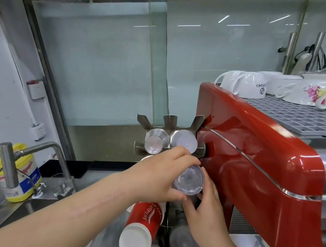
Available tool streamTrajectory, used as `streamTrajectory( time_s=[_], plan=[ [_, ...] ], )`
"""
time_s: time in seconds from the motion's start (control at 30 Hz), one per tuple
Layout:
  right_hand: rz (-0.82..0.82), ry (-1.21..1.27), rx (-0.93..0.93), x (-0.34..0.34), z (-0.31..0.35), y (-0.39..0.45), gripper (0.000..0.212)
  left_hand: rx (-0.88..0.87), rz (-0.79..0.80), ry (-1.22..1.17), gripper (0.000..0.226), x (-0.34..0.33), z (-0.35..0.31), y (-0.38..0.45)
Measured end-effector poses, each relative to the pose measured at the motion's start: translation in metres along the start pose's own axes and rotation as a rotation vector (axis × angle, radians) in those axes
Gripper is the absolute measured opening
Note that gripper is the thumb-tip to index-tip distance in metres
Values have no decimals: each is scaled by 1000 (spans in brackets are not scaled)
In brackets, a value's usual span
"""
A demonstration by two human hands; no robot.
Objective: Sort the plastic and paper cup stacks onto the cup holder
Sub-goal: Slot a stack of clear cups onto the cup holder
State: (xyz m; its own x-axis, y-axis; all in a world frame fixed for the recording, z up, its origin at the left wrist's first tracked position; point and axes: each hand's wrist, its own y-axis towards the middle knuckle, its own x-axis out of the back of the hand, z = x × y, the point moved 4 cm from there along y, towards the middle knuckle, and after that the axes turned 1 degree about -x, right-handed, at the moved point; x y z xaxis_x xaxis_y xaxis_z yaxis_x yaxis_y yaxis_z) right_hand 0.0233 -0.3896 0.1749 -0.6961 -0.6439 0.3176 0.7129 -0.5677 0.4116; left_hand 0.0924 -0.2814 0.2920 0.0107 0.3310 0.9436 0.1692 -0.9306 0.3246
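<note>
Holding a clear plastic cup stack point(189, 180) with both hands, the person has it right over the near part of the metal cup holder point(169, 124), its round end facing up at the camera. The left hand point(159, 174) wraps round the stack from the left, fingers curled over the top of it, and the right hand point(205, 203) grips it from below and the right, thumb against the rim.

At the holder's far end two slots are filled: another clear plastic stack point(154, 142) on the left and a frosted white stack point(185, 142) just beside it on the right. Down at the near end a red paper cup stack point(142, 227) sits on the left side (white insides showing, some lettering I can't fully read), and beside it on the right there's a greyish stack point(183, 242) that's too blurry to call.

Touching the holder's right side is a red espresso machine point(254, 162), with white ceramic cups point(249, 86) upside down on its top grate. Over by the counter's left edge: a steel faucet point(15, 161) and a yellow-lidded tub point(21, 177).
</note>
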Motion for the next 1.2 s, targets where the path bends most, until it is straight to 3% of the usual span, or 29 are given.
streamTrajectory(
  time_s=[1.2],
  plan=[
    [-128, 25, 115, -2, 9, 14, 79, 30, 89, 105, 68, -2, 7, 26]
  ],
)
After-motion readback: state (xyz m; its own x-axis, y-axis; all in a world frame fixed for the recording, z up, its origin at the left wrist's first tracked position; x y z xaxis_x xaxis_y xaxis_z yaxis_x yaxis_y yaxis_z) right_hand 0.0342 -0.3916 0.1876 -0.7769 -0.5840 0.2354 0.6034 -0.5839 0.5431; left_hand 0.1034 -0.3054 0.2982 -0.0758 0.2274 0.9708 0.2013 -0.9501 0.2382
